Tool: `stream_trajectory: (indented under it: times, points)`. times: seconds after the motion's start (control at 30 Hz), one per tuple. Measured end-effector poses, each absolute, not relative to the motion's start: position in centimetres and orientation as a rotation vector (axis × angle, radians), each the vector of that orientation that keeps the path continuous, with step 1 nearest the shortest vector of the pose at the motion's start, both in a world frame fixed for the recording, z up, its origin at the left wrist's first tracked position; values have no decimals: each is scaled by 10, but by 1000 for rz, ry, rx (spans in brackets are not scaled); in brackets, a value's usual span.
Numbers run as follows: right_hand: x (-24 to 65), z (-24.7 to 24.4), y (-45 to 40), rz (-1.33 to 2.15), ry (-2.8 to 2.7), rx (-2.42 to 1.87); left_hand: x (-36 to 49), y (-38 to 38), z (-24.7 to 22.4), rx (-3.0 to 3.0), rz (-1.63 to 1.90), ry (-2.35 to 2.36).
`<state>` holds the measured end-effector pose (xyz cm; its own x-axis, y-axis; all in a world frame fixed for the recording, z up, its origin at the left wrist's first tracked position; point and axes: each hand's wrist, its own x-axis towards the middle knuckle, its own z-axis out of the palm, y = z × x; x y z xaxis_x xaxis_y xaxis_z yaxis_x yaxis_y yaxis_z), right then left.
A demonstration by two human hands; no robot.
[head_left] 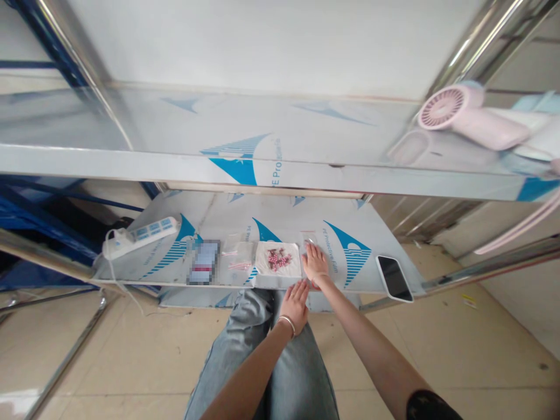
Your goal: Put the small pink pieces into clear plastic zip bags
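Note:
My right hand (315,263) lies flat on a small clear plastic bag (310,237), its fingers stretched out; the bag is mostly hidden beneath it. Just below, at the shelf's front edge, my left hand (295,307) has its fingers stretched out and holds nothing. Left of the right hand stands a shallow white box (261,261) lined with white material. Pink and darker beads (280,260) lie in a heap in its middle. Beside the box, further left, are small clear bags (240,255) with a few pink items inside.
A phone (394,278) lies at the right of the film-covered metal shelf (306,208). To the left are a blurred-out item (203,261) and a white power strip (142,236) with its cable. An upper shelf (175,158) crosses above, bearing a pink handheld fan (476,116).

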<state>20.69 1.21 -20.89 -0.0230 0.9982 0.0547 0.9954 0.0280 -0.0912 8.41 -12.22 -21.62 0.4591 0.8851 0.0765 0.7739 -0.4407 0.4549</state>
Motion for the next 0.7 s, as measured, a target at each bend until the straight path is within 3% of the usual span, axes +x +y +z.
stream_trajectory:
  times: [0.27,0.7]
  points:
    - [193,-204,79,25,-2124,-2140,85,-121,-218,2299,444,1410]
    - [193,-191,77,3,-2051,-2060,84,-120,-217,2300,451,1422]
